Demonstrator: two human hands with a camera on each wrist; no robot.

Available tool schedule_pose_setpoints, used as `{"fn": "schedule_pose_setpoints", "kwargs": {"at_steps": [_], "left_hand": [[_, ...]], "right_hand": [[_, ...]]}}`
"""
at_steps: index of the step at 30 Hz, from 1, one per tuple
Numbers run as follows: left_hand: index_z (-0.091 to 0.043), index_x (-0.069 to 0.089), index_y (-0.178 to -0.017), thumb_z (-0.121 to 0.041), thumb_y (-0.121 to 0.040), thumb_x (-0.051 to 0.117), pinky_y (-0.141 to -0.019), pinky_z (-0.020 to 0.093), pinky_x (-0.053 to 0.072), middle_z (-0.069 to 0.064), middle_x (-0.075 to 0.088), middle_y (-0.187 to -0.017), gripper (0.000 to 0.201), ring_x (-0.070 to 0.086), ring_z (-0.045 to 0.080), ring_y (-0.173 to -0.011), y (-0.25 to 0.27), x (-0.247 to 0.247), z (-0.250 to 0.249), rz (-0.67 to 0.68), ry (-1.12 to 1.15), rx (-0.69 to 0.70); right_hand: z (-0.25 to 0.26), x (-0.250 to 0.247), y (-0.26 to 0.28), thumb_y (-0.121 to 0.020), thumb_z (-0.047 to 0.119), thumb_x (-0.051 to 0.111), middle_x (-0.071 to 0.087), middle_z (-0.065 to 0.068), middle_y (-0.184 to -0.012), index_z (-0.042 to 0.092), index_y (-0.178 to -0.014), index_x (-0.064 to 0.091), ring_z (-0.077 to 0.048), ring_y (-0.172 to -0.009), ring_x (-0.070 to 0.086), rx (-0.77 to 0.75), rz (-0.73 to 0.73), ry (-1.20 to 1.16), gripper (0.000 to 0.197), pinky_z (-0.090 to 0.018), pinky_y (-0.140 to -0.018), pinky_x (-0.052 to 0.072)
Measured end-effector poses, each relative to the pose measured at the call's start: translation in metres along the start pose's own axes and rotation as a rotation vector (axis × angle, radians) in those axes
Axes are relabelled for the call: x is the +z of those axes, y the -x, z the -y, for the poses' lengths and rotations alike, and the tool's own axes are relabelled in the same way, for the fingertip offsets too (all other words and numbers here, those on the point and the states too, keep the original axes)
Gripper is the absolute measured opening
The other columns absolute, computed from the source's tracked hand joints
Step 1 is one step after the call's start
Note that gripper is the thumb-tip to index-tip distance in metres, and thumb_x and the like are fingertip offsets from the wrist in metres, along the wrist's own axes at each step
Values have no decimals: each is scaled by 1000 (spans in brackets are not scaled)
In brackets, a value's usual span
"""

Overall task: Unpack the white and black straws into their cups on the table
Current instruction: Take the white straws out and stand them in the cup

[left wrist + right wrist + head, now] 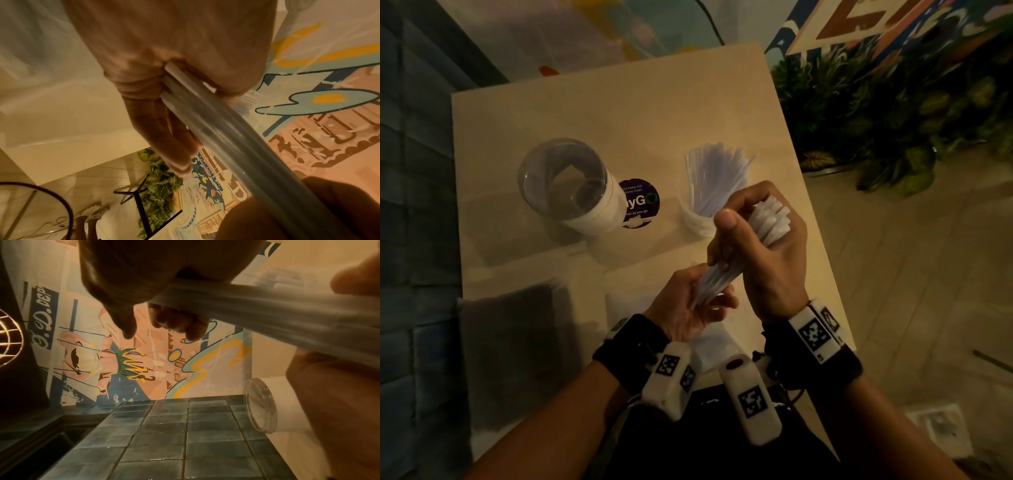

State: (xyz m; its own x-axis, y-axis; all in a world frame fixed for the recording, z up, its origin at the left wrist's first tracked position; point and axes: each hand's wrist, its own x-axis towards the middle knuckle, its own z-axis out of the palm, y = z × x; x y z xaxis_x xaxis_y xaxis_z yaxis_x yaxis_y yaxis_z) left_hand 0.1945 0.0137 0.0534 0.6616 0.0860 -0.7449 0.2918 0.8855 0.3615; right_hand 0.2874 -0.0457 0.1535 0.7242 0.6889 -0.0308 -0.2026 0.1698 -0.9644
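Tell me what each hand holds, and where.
Both grip one bundle of white plastic straws: right hand around its upper end, left hand at its lower end.

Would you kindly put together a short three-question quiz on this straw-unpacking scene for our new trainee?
1. True or false: both hands hold the bundle of white straws.
2. Which cup already has white straws in it? A) the cup on the right B) the clear cup on the left
3. Fill in: the round purple sticker lies on the table ______ the two cups.

Key
1. True: the right hand grips the upper part and the left hand holds the lower end.
2. A
3. between
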Motion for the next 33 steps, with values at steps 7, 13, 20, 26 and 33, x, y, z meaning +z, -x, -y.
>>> {"fn": "schedule_pose_setpoints", "kwargs": {"at_steps": [7,13,20,26,33], "left_hand": [[-8,57,-81,-9,-100,36,-46,21,45,3,60,-58,28,59,13,-50,-3,-5,-3,-94,-186,60],[-5,60,-73,-21,-92,63,-71,36,52,8,67,-72,26,63,20,-72,-18,-57,1,-382,-700,355],[-21,52,-128,-48,-74,73,-102,41,41,1,47,-137,63,47,23,-121,-20,-122,31,-351,-1608,387],[-19,29,-149,-54,-74,73,-118,49,22,6,24,-158,94,24,28,-145,-26,-139,48,-317,-1810,342],[-20,45,-134,-56,-71,70,-98,43,45,4,53,-131,77,54,28,-119,-43,-139,43,-372,-1770,385]], "right_hand": [[-18,-3,-5,-97,26,55,44,6,-49,20,-60,47,-19,-41,40,142,84,57,39,-31,-48,35],[6,-3,-64,-100,20,48,43,13,-51,26,-65,49,-11,-42,37,-64,-85,-22,36,-26,-49,34],[-27,-4,-119,-99,18,56,50,-4,-54,14,-69,50,-19,-46,49,-124,-209,200,31,-32,-51,47],[-51,-14,-126,-89,31,69,65,-17,-84,4,-93,58,-28,-74,65,-93,-207,383,29,-37,-68,56],[-29,-86,-94,-96,26,60,66,-13,-82,19,-92,59,-26,-75,65,-150,-432,340,9,-36,-72,56]]}}
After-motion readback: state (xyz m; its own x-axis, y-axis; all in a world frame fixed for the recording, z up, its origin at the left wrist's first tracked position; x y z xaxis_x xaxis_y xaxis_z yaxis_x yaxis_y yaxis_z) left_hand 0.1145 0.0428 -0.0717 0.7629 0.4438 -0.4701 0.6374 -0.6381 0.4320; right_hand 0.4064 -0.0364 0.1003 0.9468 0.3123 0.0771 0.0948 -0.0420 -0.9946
